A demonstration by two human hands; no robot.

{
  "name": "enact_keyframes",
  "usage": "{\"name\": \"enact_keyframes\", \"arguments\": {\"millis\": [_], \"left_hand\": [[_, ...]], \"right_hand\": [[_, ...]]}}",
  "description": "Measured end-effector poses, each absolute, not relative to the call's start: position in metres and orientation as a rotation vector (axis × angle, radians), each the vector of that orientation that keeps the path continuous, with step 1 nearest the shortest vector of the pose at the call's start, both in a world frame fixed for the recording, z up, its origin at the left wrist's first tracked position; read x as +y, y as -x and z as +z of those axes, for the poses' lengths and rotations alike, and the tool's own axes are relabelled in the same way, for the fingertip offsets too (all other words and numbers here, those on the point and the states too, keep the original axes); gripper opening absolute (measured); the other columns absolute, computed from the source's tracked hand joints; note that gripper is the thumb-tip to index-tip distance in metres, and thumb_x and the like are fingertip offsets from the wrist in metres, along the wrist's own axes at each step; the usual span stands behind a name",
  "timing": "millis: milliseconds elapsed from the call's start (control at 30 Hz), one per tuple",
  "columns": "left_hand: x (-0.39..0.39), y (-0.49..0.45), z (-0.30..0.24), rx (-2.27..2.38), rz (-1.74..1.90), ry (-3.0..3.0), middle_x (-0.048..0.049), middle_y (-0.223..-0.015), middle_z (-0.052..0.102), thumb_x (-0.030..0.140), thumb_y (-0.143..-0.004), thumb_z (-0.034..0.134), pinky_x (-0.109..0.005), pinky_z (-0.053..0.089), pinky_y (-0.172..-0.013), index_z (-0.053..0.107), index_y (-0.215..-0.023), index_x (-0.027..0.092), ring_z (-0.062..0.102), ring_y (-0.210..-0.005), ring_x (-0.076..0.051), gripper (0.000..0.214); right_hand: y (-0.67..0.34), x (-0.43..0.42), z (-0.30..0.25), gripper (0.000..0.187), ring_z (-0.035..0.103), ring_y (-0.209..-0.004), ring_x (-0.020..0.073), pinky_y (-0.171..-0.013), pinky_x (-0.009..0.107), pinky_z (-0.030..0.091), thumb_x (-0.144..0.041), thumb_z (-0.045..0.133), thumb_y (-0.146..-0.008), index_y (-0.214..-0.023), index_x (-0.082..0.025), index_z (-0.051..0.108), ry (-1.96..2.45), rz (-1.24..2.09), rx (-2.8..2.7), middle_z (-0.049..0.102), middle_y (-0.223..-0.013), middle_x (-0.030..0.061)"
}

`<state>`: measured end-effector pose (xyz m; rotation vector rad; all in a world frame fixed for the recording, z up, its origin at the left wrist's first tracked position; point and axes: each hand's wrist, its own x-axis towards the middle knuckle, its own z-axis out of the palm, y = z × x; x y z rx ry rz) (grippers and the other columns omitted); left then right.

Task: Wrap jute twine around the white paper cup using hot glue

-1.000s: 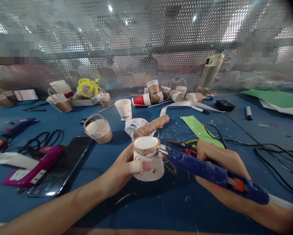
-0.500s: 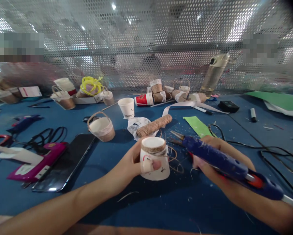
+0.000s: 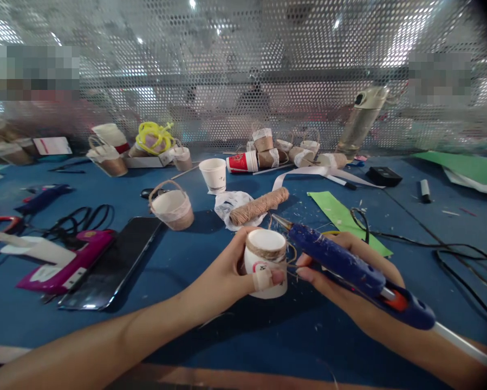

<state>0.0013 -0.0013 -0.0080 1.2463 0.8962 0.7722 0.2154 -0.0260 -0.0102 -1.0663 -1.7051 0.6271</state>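
My left hand [image 3: 229, 265] is closed round a white paper cup [image 3: 264, 291], with its thumb, wrapped in a pale strip, across the front. Brown twine [image 3: 266, 253] circles the cup just under its rim. My right hand [image 3: 351, 298] carries a blue hot glue gun [image 3: 336, 259], whose metal nozzle points left above the cup's right side. That hand's thumb and a finger also pinch the loose twine beside the cup. Behind the cup, a roll of twine [image 3: 259, 207] lies on a crumpled white wrapper [image 3: 223, 205].
A twine-handled cup basket [image 3: 180, 216], a phone [image 3: 113, 260] and a magenta tool [image 3: 70, 265] lie to the left. Stacked cups [image 3: 243, 162] and small baskets line the mesh screen. Green paper [image 3: 326, 208] and black cables [image 3: 414, 236] are at right.
My right hand has moved left with the glue gun and now pinches the loose twine. Dark pointed blades under the gun no longer show. The cup appears slightly farther right.
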Motion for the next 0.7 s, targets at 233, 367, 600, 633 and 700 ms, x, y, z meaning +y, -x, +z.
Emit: {"name": "enact_keyframes", "arguments": {"millis": [233,367,600,633,700], "left_hand": [[-0.002,-0.002,-0.006,0.896,0.743,-1.267,-0.003,-0.109,0.061,0.03,-0.078,0.076,-0.031,0.047,-0.087,0.043,-0.118,0.022,0.058,-0.099,-0.018,0.053],[-0.002,-0.002,-0.006,0.912,0.754,-1.282,-0.0023,-0.109,0.06,0.031,-0.079,0.075,-0.03,0.047,-0.087,0.043,-0.118,0.023,0.058,-0.098,-0.018,0.052],[-0.004,-0.001,-0.006,0.948,0.732,-1.281,0.0003,-0.106,0.06,0.029,-0.078,0.076,-0.03,0.047,-0.087,0.043,-0.119,0.025,0.058,-0.097,-0.017,0.052],[-0.004,-0.001,-0.006,0.945,0.728,-1.271,0.0004,-0.106,0.06,0.029,-0.077,0.076,-0.03,0.047,-0.087,0.043,-0.119,0.026,0.058,-0.097,-0.017,0.053],[-0.003,-0.001,-0.005,0.948,0.728,-1.258,0.0004,-0.106,0.061,0.029,-0.077,0.076,-0.031,0.047,-0.087,0.044,-0.118,0.026,0.058,-0.096,-0.017,0.053]], "right_hand": [[-0.221,-0.027,-0.004,0.013,0.063,-0.06,0.0098,-0.052,0.018,0.05,-0.026,0.077,-0.077,-0.083,-0.028,0.065,1.101,0.639,-1.71,0.068,-0.076,-0.0054],[-0.223,-0.024,-0.004,0.012,0.06,-0.06,0.009,-0.055,0.018,0.05,-0.03,0.075,-0.08,-0.079,-0.027,0.064,1.175,0.792,-1.743,0.065,-0.073,-0.0059],[-0.221,-0.024,0.004,0.02,0.059,-0.065,0.01,-0.066,0.022,0.05,-0.039,0.066,-0.086,-0.075,-0.024,0.06,1.351,1.023,-1.679,0.064,-0.074,-0.0048],[-0.22,-0.023,0.005,0.021,0.059,-0.064,0.0098,-0.066,0.022,0.05,-0.039,0.067,-0.086,-0.075,-0.023,0.059,1.353,1.029,-1.669,0.064,-0.074,-0.005],[-0.219,-0.022,0.006,0.021,0.06,-0.065,0.0098,-0.065,0.021,0.05,-0.038,0.068,-0.085,-0.074,-0.023,0.058,1.352,1.048,-1.645,0.063,-0.073,-0.0056]]}}
